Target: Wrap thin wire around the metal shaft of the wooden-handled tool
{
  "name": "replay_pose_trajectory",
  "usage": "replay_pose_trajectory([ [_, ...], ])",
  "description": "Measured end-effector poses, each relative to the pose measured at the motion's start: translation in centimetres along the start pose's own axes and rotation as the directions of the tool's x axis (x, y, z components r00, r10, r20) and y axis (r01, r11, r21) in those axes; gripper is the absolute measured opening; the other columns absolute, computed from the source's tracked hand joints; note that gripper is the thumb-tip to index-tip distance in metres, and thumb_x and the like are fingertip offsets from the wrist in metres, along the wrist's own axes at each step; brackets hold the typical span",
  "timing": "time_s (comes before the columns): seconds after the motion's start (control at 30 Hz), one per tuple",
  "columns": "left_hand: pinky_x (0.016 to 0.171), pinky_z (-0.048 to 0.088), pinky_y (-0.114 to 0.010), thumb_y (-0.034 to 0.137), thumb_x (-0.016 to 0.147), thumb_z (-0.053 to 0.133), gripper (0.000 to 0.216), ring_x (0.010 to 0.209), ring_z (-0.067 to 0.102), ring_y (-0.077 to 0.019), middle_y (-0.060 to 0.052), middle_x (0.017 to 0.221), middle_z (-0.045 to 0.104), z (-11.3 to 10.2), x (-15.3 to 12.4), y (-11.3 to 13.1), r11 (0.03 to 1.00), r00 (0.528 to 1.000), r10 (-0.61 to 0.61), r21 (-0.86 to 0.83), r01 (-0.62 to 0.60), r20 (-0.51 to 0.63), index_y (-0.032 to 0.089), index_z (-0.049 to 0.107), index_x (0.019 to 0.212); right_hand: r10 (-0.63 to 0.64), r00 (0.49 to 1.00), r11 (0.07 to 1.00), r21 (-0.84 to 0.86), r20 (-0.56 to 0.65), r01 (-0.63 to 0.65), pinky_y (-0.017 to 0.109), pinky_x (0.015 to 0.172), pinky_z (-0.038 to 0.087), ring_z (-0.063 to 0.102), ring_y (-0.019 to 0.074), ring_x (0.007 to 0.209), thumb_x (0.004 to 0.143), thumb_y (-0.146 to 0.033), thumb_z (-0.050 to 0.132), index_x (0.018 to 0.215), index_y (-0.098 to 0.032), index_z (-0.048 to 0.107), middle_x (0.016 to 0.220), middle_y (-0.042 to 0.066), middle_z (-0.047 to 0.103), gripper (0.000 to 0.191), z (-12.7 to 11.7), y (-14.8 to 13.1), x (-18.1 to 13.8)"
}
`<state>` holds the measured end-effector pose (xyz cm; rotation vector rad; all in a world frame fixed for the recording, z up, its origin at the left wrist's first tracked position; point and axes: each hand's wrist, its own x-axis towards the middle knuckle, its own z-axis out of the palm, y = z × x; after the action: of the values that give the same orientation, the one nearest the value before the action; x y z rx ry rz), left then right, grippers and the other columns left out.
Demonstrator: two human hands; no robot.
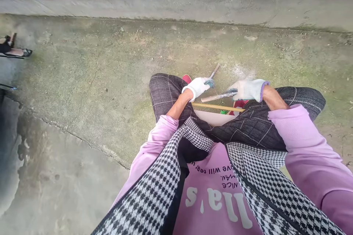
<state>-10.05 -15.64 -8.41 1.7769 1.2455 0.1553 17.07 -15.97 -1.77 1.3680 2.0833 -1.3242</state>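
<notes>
At the bottom of the frame a houndstooth vest [165, 191] hangs open over a pink top. Above it, checked trousers [165, 91] show the knees spread. A yellow strip [217, 107] lies across the lap at mid-frame, apparently touching neither hand. Just above it are 2 white-gloved hands, close together. The right hand [249, 90] is clamped on a silvery tool [227, 93] whose pale wooden end points left. The left hand [197, 87] is closed around a thin stick [215, 69] that angles up and right. I cannot tell whether tool and stick touch. The step looks like trimming. It would go best with the stick braced against a knee, short strokes away from the body, and the left fingers behind the edge. Beyond lies mossy concrete ground [110, 62], then a low step [165, 3]. A sandalled foot [16, 51] sits at the upper left.
</notes>
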Motion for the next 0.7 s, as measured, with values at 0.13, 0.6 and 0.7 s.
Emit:
replay_pose_trajectory([
  [0.13, 0.101, 0.064, -0.029, 0.020, 0.102, 0.064, 0.034, 0.094, 0.078, -0.0186, -0.007, 0.111, 0.091, 0.2, 0.4, -0.3, 0.980, 1.000, -0.022, -0.200, 0.025, 0.017, 0.011, 0.090, 0.121, -0.112, 0.994, 0.977, 0.186, 0.011, 0.108, 0.033, 0.071, 0.048, 0.060, 0.0181, 0.073, 0.084, -0.031, 0.081, 0.093, -0.023, 0.082, 0.082, -0.001, 0.076, 0.013, -0.5, 0.1, -0.6],
  [0.6, 0.109, 0.064, -0.032, 0.018, 0.113, 0.062, 0.038, 0.103, 0.086, -0.0215, -0.008, 0.125, 0.093, 0.4, 0.3, 0.6, 0.999, 0.998, 0.037, 0.034, -0.036, -0.042, 0.016, 0.091, 0.138, 0.161, 0.885, 0.986, 0.040, -0.436, -0.160, 0.036, 0.073, 0.050, 0.066, 0.0250, 0.079, 0.092, -0.029, 0.079, 0.109, -0.023, 0.083, 0.087, 0.006, 0.075, 0.018, -0.1, 0.8, 3.5],
  [0.7, 0.116, 0.062, -0.035, 0.023, 0.114, 0.066, 0.034, 0.123, 0.087, -0.0283, -0.012, 0.134, 0.093, -0.1, -0.1, 1.0, 0.952, 0.995, 0.014, 0.306, 0.017, -0.097, 0.019, 0.093, 0.134, 0.176, 0.927, 0.948, -0.195, -0.332, -0.249, 0.039, 0.075, 0.046, 0.064, 0.0260, 0.078, 0.092, -0.019, 0.078, 0.101, -0.021, 0.082, 0.085, 0.011, 0.076, 0.010, -0.5, 1.5, 3.1],
])
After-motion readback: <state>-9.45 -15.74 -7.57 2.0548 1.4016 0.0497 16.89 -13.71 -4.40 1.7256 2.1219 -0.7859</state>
